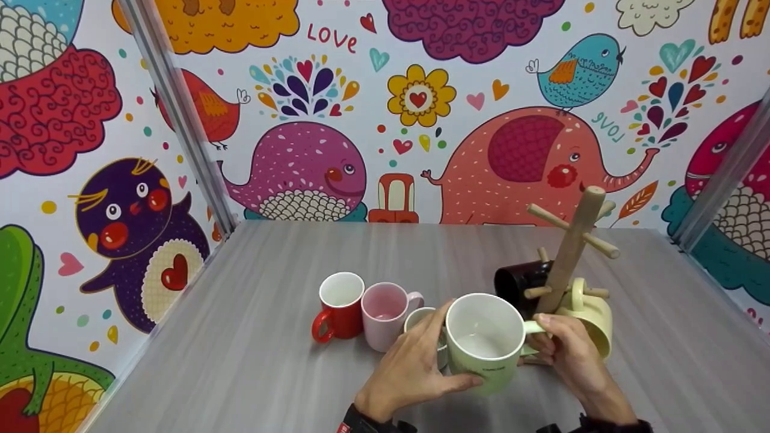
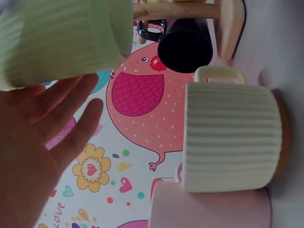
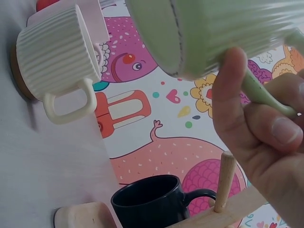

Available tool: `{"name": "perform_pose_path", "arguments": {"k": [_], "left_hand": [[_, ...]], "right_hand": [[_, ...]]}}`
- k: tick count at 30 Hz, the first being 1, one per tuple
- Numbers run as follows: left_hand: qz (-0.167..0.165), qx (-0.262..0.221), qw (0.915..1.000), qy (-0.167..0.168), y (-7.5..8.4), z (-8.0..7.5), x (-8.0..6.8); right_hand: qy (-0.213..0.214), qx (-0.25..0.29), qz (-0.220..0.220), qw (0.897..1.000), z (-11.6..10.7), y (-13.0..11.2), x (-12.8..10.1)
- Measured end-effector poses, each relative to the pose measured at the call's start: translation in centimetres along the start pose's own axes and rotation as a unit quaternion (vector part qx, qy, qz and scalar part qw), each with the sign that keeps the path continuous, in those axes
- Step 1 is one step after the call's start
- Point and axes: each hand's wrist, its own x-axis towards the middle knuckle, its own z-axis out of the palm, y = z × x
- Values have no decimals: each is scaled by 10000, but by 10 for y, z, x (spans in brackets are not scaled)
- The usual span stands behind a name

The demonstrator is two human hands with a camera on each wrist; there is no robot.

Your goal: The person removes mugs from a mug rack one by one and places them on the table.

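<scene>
Hidden and cut-off parts around the mugs and the wooden mug tree

In the head view the left hand (image 1: 415,367) covers most of the cream ribbed mug (image 1: 424,322), and the green mug (image 1: 486,341) hides part of its own handle and the base of the mug tree (image 1: 568,249). The black mug (image 1: 517,282) is half behind the green mug and the trunk. Small print on the green mug is too small to read. Both forearms are cut by the lower edge. In the left wrist view the green mug (image 2: 61,38) is blurred and cut by the top edge; the pink mug (image 2: 209,206) is cut below.
</scene>
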Motion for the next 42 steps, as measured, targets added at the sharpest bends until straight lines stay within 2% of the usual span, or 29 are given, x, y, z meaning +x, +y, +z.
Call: {"name": "perform_pose_path", "arguments": {"k": [4,9,17,22,28,31,36,42], "left_hand": [[124,-22,9999,100,-1,3,1],[154,56,9997,199,-2,4,1],[-190,-135,9993,306,-4,5,0],[-6,-193,9987,465,-3,6,0],[23,-1055,9928,565,-3,7,2],[26,-1317,9895,590,-4,7,4],[91,-1290,9900,571,-4,7,4],[55,-1035,9930,570,-3,7,4]], "right_hand": [[59,-7,-10,10000,2,1,0],[-139,176,-72,9997,1,5,1],[-794,54,-319,9963,3,8,4],[-1026,147,-300,9942,3,8,5],[-1361,333,-284,9897,5,9,6],[-1510,401,-280,9873,6,9,6],[-1499,354,-340,9875,6,8,6],[-1572,285,-279,9868,4,8,6]]}}
